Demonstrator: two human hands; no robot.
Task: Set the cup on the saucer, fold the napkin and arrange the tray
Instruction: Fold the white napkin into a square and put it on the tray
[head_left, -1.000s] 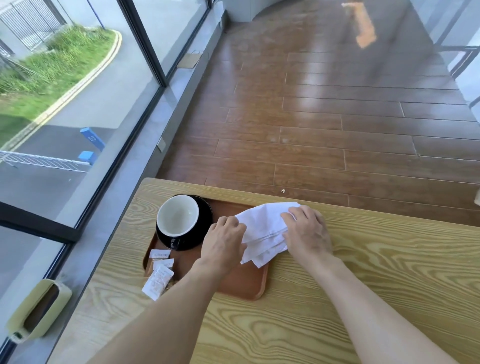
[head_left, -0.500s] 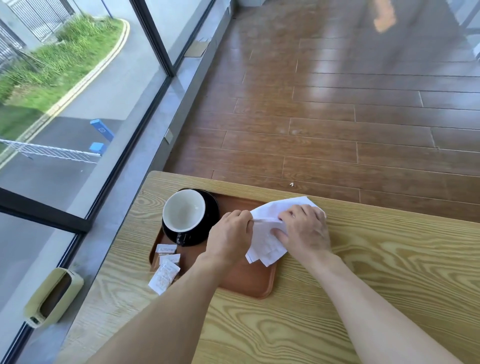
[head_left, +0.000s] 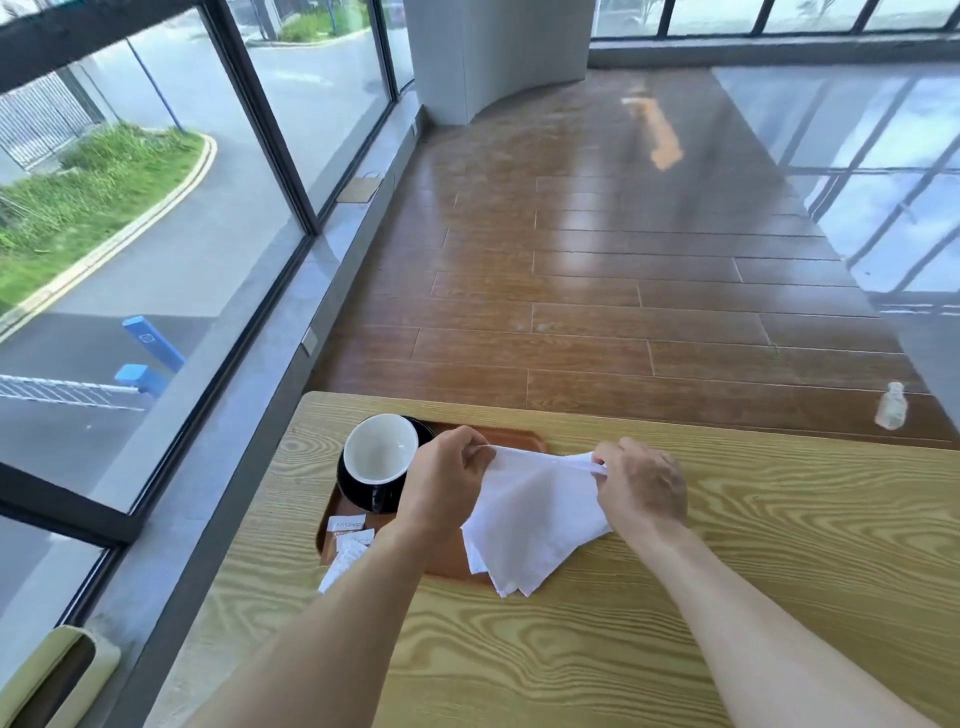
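Observation:
A white napkin (head_left: 530, 512) hangs stretched between both hands above the brown tray (head_left: 452, 564); its loose corners droop toward the tray's near edge. My left hand (head_left: 447, 486) pinches the napkin's upper left corner. My right hand (head_left: 641, 486) pinches the upper right corner. A cup (head_left: 380, 451), white inside and black outside, sits on a black saucer (head_left: 358, 496) at the tray's far left. Several white sugar packets (head_left: 349, 540) lie on the tray's near left, one overhanging its edge.
The tray rests on a light wooden table (head_left: 675, 597) beside a floor-to-ceiling window (head_left: 156, 234) on the left. A small clear bottle (head_left: 891, 406) stands past the table's far right. A pale green chair (head_left: 47, 675) shows at the lower left. Wood floor lies beyond.
Both hands have lifted the napkin off the tray and pulled its top edge apart, so it now hangs spread out. The camera has tilted upward.

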